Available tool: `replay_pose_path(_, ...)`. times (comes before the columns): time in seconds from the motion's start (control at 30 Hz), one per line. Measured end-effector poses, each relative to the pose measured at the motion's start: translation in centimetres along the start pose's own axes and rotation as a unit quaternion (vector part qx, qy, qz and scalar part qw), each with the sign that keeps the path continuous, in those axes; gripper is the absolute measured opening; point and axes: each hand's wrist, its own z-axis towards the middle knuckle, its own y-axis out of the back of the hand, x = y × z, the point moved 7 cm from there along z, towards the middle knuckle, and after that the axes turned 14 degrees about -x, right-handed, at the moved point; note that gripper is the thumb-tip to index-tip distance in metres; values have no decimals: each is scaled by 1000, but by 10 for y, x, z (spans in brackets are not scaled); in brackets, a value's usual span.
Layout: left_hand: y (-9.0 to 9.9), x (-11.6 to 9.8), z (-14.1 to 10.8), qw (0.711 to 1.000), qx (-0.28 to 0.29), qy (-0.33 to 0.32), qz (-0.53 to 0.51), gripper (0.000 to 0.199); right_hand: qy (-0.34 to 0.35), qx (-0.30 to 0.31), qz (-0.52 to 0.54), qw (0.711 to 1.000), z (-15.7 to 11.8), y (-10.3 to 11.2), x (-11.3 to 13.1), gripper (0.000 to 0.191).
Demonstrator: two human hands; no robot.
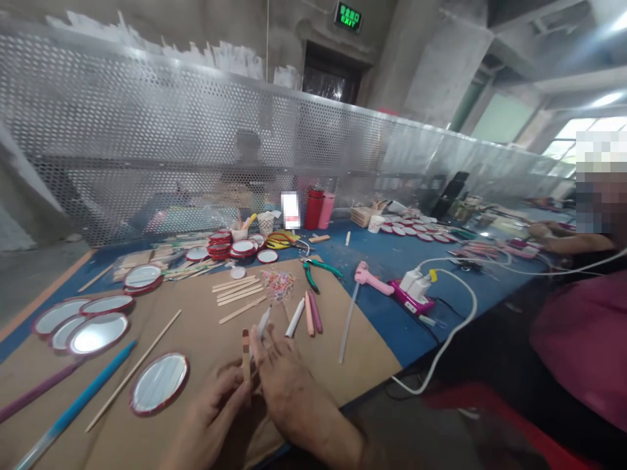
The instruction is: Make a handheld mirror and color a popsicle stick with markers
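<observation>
While we pinch wooden craft stick point(246, 367) upright in near-closed left hand point(223, 399), right hand point(289, 391) sits half-curled beside white pen point(264, 323); grip hidden, can't tell if held. Stick stands between hands, above cardboard point(200, 326). Risks: slack pinch lets stick twist; stray pen tip could mark it wrongly. Right knuckles near loose white marker point(295, 318), nudge may roll it. Left wrist swing could knock round mirror point(159, 384).

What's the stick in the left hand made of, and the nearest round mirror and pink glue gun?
The stick: probably wood, flat, tan and dull. The mirror: likely glass, shiny with pale streaky reflections; its red rim I can't tell. The glue gun: seems smooth plastic, evenly pink with a moulded shape.
</observation>
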Motion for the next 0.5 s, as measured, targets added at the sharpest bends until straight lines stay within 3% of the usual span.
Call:
replay_pose_path(0.13,0,7,-3,999,3,52,0,50,38,15,17,999,1,11,9,64)
replay_pose_path(0.33,0,5,1,1000,-13,26,12,55,34,35,21,999,1,17,11,62)
replay_pose_path(0.5,1,3,1,999,-36,11,19,53,9,2,14,1000,-1,14,7,60)
